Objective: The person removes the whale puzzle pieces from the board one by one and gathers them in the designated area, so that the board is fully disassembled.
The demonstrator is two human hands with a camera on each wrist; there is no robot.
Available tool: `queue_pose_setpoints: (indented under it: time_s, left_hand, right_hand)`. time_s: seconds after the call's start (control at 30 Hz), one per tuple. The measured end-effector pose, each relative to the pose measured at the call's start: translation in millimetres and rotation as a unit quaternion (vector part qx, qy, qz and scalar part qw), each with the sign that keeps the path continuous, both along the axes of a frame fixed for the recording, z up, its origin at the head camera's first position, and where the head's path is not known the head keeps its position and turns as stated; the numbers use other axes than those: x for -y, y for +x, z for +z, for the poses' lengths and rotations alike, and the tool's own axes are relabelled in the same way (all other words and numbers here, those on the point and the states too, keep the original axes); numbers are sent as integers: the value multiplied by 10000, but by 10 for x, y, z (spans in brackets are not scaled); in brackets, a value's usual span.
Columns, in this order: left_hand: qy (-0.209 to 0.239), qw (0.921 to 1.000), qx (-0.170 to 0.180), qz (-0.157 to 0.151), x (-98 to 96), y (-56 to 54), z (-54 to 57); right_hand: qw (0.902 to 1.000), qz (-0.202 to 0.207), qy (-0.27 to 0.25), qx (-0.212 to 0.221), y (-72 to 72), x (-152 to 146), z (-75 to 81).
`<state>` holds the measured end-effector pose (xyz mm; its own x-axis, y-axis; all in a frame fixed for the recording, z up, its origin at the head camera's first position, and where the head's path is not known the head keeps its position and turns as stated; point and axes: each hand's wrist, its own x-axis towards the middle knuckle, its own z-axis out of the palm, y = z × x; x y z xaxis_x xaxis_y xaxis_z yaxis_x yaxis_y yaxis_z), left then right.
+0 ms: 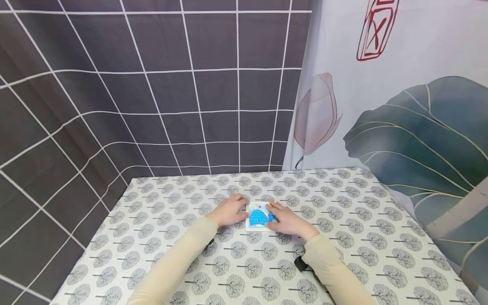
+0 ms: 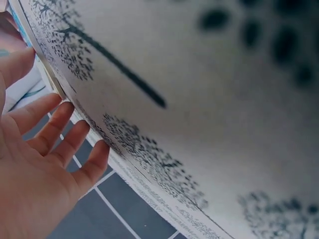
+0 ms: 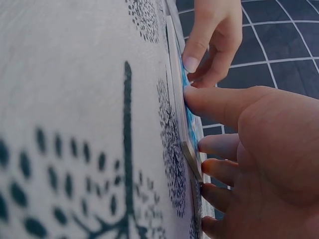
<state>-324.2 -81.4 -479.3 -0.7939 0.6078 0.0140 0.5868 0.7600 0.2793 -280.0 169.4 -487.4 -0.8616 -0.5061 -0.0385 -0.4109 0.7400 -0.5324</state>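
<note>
One thin board [image 1: 256,228] with a blue whale [image 1: 260,217] lies flat on the table [image 1: 152,237], roughly midway between the left and right edges and in from the far edge. The left hand [image 1: 230,210] has its fingers spread, thumb at the board's left edge; the right hand [image 1: 287,219] is spread too, thumb laid on the face and fingers about the right edge. Neither seems to pinch it. The board should prove light and stiff, its face perhaps slick; opposite side edges look the best hold, though whether the whale is loose is unclear.
</note>
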Motion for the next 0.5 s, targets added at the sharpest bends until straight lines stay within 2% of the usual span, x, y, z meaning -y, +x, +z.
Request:
queue_pose_setpoints:
  time_s: [0.23,0.5]
  left_hand:
    - [119,9998,160,63,-17,19,-4]
    - [203,9995,214,101,-33,-33,-8]
  right_hand:
    - [10000,24,33,55,3,8,-18]
    - [10000,13,29,53,-10,6,9]
